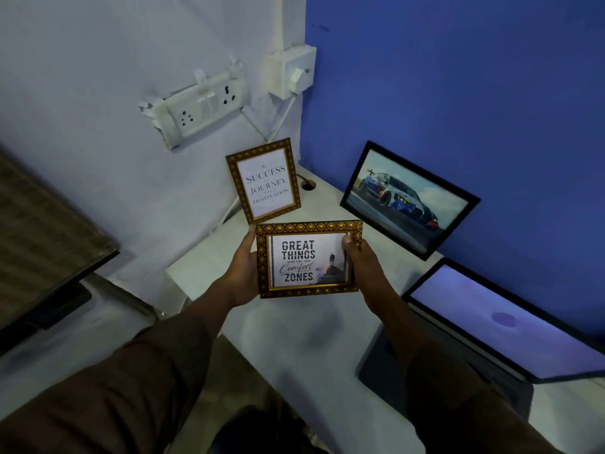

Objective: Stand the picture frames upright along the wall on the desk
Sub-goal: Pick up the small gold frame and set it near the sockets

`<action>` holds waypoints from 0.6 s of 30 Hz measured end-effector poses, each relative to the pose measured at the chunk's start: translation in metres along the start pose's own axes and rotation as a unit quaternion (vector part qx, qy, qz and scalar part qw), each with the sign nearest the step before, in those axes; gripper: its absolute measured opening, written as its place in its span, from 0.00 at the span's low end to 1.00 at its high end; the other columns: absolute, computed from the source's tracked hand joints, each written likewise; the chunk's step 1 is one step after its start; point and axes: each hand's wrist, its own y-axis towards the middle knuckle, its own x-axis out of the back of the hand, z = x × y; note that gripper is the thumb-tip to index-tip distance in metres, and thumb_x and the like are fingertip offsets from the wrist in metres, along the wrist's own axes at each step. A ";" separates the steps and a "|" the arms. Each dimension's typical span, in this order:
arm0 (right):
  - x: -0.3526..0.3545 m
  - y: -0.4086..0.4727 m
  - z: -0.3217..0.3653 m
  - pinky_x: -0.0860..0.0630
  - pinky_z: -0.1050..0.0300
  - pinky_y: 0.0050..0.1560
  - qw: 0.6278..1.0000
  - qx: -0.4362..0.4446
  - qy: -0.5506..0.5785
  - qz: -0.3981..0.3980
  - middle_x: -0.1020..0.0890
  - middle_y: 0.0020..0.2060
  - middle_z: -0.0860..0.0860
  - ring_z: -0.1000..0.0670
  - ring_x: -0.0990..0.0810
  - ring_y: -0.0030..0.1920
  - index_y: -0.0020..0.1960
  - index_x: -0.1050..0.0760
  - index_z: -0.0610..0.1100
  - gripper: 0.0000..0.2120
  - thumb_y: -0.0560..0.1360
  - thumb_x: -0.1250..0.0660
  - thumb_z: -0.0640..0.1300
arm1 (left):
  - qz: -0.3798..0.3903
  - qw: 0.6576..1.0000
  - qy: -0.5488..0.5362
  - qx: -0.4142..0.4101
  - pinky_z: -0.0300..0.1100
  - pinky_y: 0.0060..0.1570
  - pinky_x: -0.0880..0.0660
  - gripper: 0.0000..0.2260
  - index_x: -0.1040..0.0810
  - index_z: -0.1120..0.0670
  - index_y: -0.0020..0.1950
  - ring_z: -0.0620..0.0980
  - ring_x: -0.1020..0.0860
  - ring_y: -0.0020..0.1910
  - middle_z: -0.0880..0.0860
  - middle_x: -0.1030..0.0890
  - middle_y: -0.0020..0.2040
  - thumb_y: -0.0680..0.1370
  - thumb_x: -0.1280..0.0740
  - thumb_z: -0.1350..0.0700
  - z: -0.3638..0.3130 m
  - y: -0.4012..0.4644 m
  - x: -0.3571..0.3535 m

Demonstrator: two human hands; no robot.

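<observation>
Head view: the left hand [242, 273] and right hand [361, 260] are both closed on the side edges of a gold frame [309, 258], face up toward the camera, above the desk [294, 339]. A second gold frame [263, 181] stands upright against the white wall [82, 93], and a black frame [409, 199] leans on the blue wall [474, 77]. A laptop [510, 326] sits open at right, near the black frame.

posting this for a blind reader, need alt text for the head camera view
Two hands, left hand and right hand, hold a gold-patterned "Great Things" frame above a white desk. Behind it a "Success" frame and a car picture stand against the walls, beside an open laptop.
</observation>
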 end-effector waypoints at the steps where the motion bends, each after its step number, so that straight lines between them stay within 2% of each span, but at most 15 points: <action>1: 0.002 0.002 -0.003 0.18 0.41 0.59 1.000 -0.001 -0.010 0.006 0.13 0.55 0.51 0.48 0.13 0.54 0.62 0.23 0.52 0.30 0.73 0.40 0.74 | -0.004 1.000 -0.007 0.000 0.64 0.70 0.31 0.40 0.20 0.52 0.70 0.63 0.20 0.65 0.59 0.18 0.66 0.75 0.49 0.24 0.003 0.006 0.001; 6: 0.008 0.013 -0.017 0.19 0.44 0.61 0.998 -0.026 -0.018 0.051 0.17 0.62 0.50 0.50 0.15 0.59 0.68 0.29 0.52 0.42 0.67 0.40 0.80 | 0.005 0.999 -0.033 0.015 0.64 0.72 0.33 0.40 0.23 0.54 0.72 0.64 0.23 0.68 0.60 0.20 0.68 0.77 0.52 0.26 0.016 0.038 0.008; 8: 0.009 0.028 -0.022 0.20 0.45 0.63 0.998 -0.041 -0.015 0.049 0.18 0.63 0.50 0.50 0.16 0.60 0.70 0.31 0.51 0.42 0.68 0.40 0.80 | 0.003 0.999 -0.024 0.020 0.65 0.71 0.31 0.41 0.23 0.54 0.72 0.64 0.22 0.68 0.60 0.20 0.68 0.77 0.53 0.26 0.017 0.055 0.011; 11: 0.009 0.038 -0.022 0.21 0.56 0.60 0.998 -0.051 0.002 0.043 0.19 0.64 0.51 0.52 0.18 0.61 0.70 0.31 0.52 0.29 0.77 0.41 0.69 | -0.003 1.000 -0.007 0.015 0.64 0.69 0.29 0.41 0.22 0.55 0.71 0.63 0.21 0.66 0.61 0.19 0.67 0.78 0.53 0.26 0.013 0.075 0.013; 13: 0.007 0.047 -0.020 0.23 0.63 0.55 0.998 -0.056 0.008 0.038 0.19 0.64 0.53 0.56 0.18 0.59 0.69 0.32 0.54 0.24 0.78 0.39 0.64 | -0.004 1.000 0.001 0.019 0.62 0.66 0.26 0.40 0.20 0.55 0.69 0.63 0.19 0.63 0.61 0.18 0.65 0.78 0.53 0.27 0.006 0.090 0.016; 15: 0.008 0.056 -0.020 0.25 0.65 0.53 0.997 -0.061 0.010 0.043 0.19 0.64 0.54 0.59 0.19 0.58 0.70 0.32 0.54 0.27 0.74 0.33 0.61 | 0.004 1.000 0.019 0.019 0.60 0.63 0.24 0.40 0.20 0.55 0.68 0.62 0.18 0.62 0.61 0.17 0.64 0.78 0.54 0.27 -0.001 0.103 0.016; 18: 0.008 0.078 -0.026 0.21 0.56 0.61 0.996 -0.067 -0.018 0.048 0.17 0.64 0.52 0.53 0.17 0.61 0.72 0.31 0.51 0.35 0.70 0.21 0.55 | 0.008 0.999 0.045 0.029 0.54 0.55 0.19 0.40 0.20 0.56 0.68 0.60 0.17 0.60 0.61 0.16 0.62 0.79 0.54 0.28 -0.015 0.125 0.020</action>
